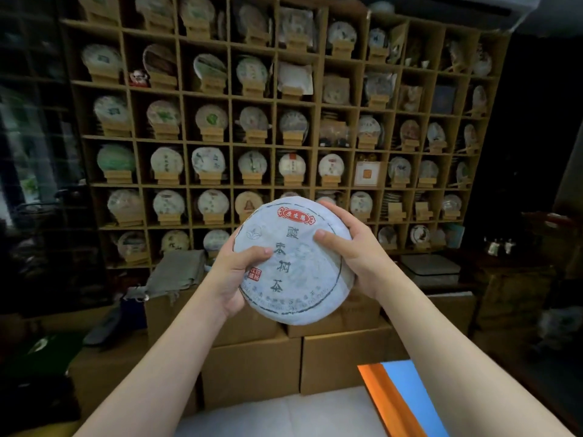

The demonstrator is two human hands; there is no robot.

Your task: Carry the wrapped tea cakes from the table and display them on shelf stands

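Both thumbs lie flat on the printed face of the wrapped tea cake (293,263), and the remaining fingers curl round its rim to the hidden back, so each hand grips the disc by an edge. The left hand (235,279) holds the lower left rim; the right hand (353,247) holds the upper right rim, its fingertips showing over the top edge. The cake is held in the air between the two hands, face toward the camera and tilted slightly clockwise, so its printed column of characters runs from upper left to lower right. It has no long axis; what matters is that its flat face stands nearly parallel to the front of the shelf unit (274,143) beyond. The shelf lies well ahead of the fingers, across a stack of cardboard boxes (252,367). Two unoccupied wooden stands (397,212) sit in a compartment up and to the right of the cake, on the right hand's side. The next move probably calls for a forward reach led by that hand.
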